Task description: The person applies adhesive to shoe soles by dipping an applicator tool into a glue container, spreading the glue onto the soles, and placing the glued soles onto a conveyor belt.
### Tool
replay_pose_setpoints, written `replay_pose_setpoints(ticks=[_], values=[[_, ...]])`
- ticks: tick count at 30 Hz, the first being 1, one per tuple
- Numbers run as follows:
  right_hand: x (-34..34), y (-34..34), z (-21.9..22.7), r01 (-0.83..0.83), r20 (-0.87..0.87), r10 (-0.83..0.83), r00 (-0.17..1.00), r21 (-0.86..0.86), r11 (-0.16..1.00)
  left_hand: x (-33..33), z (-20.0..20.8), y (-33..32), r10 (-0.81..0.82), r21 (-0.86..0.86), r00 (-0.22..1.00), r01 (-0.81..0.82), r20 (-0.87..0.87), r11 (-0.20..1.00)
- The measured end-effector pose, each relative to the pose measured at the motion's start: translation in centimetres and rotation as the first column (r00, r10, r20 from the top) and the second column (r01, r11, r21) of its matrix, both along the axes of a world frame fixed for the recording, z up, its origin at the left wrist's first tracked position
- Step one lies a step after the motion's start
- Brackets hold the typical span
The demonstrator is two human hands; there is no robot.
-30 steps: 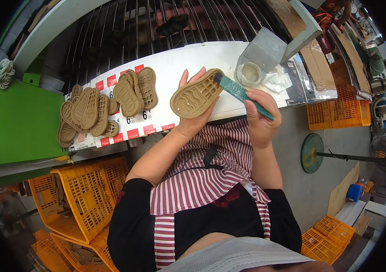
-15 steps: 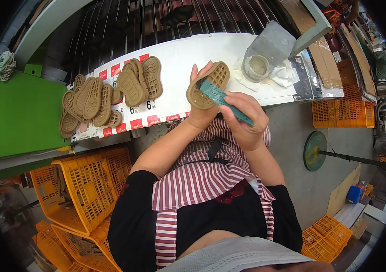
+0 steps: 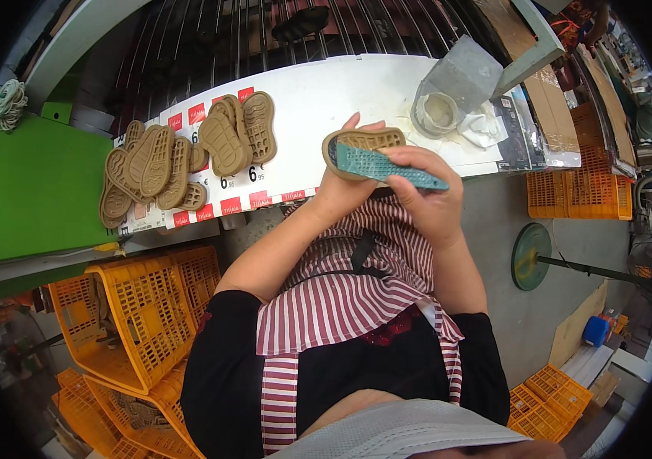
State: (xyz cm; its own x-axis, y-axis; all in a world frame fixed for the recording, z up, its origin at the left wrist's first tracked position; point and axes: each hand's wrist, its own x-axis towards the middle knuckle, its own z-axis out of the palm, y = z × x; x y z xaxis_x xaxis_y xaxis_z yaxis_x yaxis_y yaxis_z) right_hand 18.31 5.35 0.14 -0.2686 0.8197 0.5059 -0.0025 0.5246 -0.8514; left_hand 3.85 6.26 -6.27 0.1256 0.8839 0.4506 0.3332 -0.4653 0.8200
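Observation:
A tan shoe sole (image 3: 376,138) with a grid-patterned hollow is held over the white table by my left hand (image 3: 343,191), whose fingers wrap round it from beneath. In my right hand (image 3: 431,187) is a teal brush (image 3: 391,168) with a flat handle, pinched between thumb and fingers. The brush head lies against the inside of the sole and hides part of it. To the left on the table are a pile of tan soles (image 3: 150,164) and a smaller stack of soles (image 3: 226,145), some tread up, others hollow side up.
A cloudy container (image 3: 436,115) stands beside crumpled white tissue (image 3: 482,130) at the table's right. Metal rollers (image 3: 226,46) run behind the table. Orange crates (image 3: 142,321) stand at lower left, a green board (image 3: 27,191) at far left, a round green disc on a pole (image 3: 530,256) at right.
The sole has turned clockwise and now lies more level, pointing right. My right hand and the brush have shifted slightly right, the brush handle swinging to near horizontal.

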Motion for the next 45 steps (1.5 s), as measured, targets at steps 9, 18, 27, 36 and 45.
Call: replay_pose_setpoints(ticks=[9, 18, 27, 36, 45], values=[[3.3, 2.6, 0.7, -0.285, -0.176, 0.225, 0.958, -0.518, 0.807, -0.9, 1.5, -1.6, -0.226, -0.456, 0.942, 0.319, 0.246, 0.831], [6.9, 5.8, -0.4, -0.371, -0.056, 0.411, 0.910, -0.552, 0.747, -1.7, 1.2, 0.4, -0.425, -0.534, 0.746, 0.665, 0.513, 0.522], [8.2, 3.9, 0.3, -0.316, -0.141, 0.285, 0.948, -0.534, 0.784, -2.1, 1.0, 0.8, -0.215, -0.310, 0.490, 0.776, 0.845, 0.550], [6.8, 3.4, 1.7, -0.324, -0.179, 0.271, 0.946, -0.487, 0.811, -2.6, 0.4, 0.1, -0.045, -0.227, 0.287, 0.837, 0.957, 0.499], [5.5, 6.0, 2.1, -0.516, -0.066, 0.554, 0.830, -0.470, 0.716, -2.3, -0.4, -0.3, -0.001, 0.001, -0.001, 0.970, 1.000, 0.242]])
